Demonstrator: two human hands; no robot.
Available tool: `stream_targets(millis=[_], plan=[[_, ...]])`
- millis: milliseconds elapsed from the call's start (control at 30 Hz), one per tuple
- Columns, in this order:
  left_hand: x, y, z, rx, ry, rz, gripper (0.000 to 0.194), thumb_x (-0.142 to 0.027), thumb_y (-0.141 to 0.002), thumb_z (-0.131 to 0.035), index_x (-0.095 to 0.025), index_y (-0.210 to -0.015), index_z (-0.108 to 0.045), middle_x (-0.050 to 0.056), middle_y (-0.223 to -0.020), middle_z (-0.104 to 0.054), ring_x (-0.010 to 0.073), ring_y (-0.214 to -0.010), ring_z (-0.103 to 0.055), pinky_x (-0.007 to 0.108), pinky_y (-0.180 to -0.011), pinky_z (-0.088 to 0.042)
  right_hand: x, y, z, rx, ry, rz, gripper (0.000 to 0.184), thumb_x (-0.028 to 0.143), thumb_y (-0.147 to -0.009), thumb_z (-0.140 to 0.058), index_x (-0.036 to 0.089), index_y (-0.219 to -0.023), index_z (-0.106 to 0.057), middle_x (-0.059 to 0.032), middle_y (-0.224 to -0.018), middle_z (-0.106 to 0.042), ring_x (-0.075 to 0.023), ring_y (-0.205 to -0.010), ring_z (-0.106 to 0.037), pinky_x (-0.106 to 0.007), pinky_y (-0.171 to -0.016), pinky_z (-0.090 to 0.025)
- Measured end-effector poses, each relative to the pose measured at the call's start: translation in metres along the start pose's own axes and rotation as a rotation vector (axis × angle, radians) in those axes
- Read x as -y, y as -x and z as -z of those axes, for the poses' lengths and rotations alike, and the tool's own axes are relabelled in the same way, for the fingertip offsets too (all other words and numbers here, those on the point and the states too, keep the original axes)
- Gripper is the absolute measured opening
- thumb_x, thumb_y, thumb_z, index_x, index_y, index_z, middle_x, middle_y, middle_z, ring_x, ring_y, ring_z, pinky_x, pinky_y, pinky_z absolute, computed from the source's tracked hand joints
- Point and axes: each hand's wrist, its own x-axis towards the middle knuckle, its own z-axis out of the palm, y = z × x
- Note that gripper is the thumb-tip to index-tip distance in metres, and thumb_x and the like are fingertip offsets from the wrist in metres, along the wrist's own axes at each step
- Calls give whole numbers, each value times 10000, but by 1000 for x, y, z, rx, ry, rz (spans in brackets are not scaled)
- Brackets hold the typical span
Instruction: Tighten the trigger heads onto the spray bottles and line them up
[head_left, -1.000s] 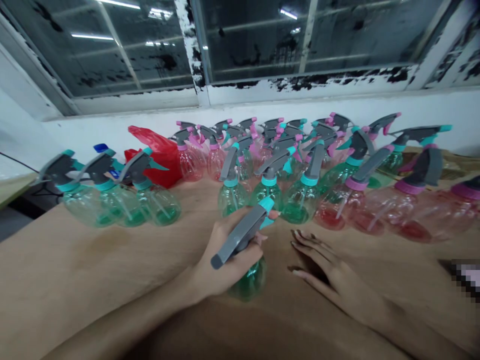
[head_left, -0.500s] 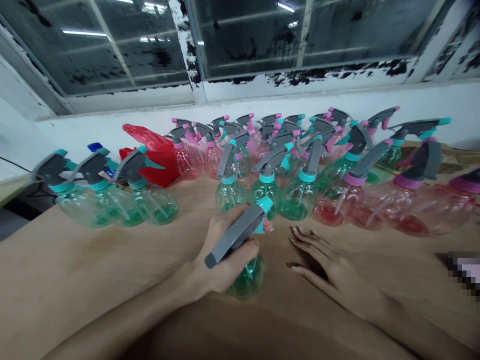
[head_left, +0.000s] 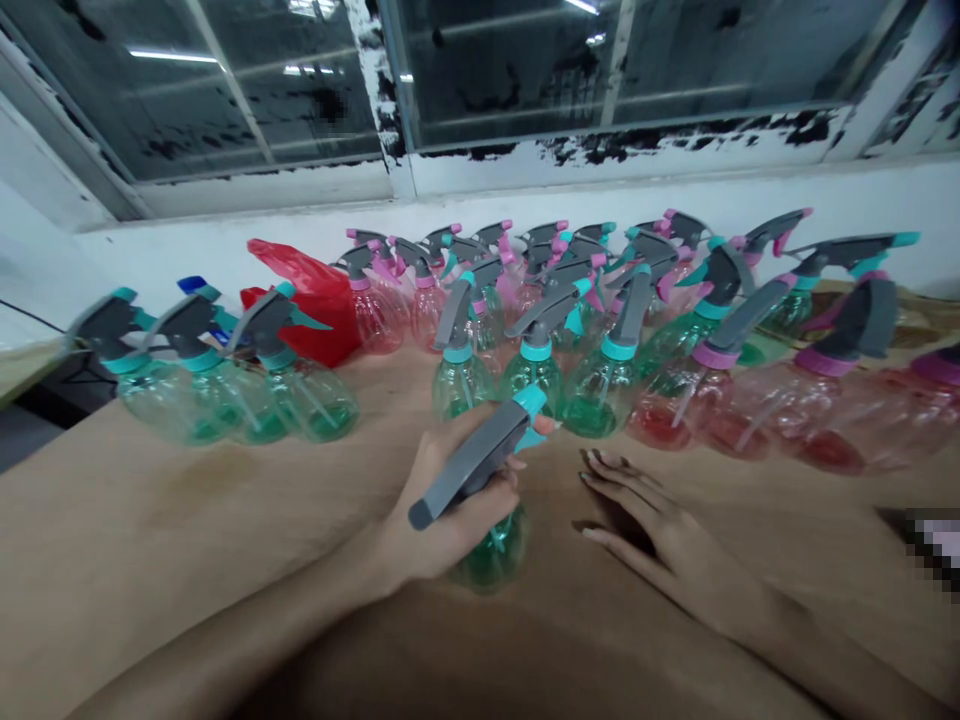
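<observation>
My left hand point(head_left: 457, 500) is wrapped round the neck of a green spray bottle point(head_left: 491, 555) on the table, its grey sprayer head with a turquoise nozzle pointing away to the right. A fingertip shows by the turquoise trigger. My right hand point(head_left: 667, 530) rests on the wooden table point(head_left: 300, 540) to the right of that bottle, fingers stretched out and holding nothing. Just beyond my hands stand green spray bottles point(head_left: 600, 400) with turquoise collars, and to their right pink ones point(head_left: 675, 410) with pink-purple collars. Each has a little coloured liquid or tint at its base.
Three green spray bottles point(head_left: 319, 405) stand at the left. Behind them lies a red plastic bag point(head_left: 319, 310). More pink and green bottles point(head_left: 379, 315) crowd the back by the white wall point(head_left: 210, 225), under a window. A blurred-out object point(head_left: 937, 540) lies at the right edge.
The trigger and fingertips of my left hand shift slightly between frames. The bottle stays in place, and my right hand keeps still. The view moves a little.
</observation>
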Motion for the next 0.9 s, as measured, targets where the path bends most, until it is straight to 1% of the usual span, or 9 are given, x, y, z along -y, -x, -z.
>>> stream_targets(millis=[167, 333, 567, 733, 900], plan=[[2, 1, 0, 6, 13, 12, 382, -116, -613, -470, -227, -938, -636, -2, -737, -604, 167, -663, -592, 261, -622, -496, 1, 0, 1, -24, -20, -1, 517, 446, -852, -490, 230, -1318, -435, -60, -1371, -462, -251, -1274, -387, -488, -1044, -345], [4, 1, -1, 4, -1, 22, 411, -90, -627, -470, -226, -981, -630, -3, -753, -606, 156, -663, -593, 248, -623, -494, 1, 0, 0, -29, -18, 4, 517, 443, -851, -492, 229, -1318, -435, -57, -1369, -464, -250, -1273, -388, -481, -1046, -346], [3, 0, 0, 10, 4, -14, 364, -134, -651, -491, -226, -970, -640, 5, -761, -611, 167, -644, -597, 268, -614, -498, -1, 0, 0, -27, -12, 8, 515, 448, -852, -487, 223, -1313, -440, -66, -1369, -463, -255, -1272, -389, -490, -1040, -349], [3, 0, -1, 8, 0, 12, 366, -133, -648, -485, -211, -972, -637, 5, -750, -609, 165, -646, -595, 267, -617, -498, 1, 0, 1, -1, -12, -5, 523, 454, -857, -476, 217, -1321, -430, -72, -1373, -458, -251, -1280, -377, -483, -1048, -339], [2, 0, -1, 14, -16, 31, 369, -138, -643, -485, -220, -972, -632, 9, -759, -623, 164, -655, -593, 263, -621, -501, 1, 0, 0, -25, -30, -6, 518, 444, -851, -488, 239, -1323, -429, -58, -1368, -466, -250, -1274, -387, -485, -1045, -344]])
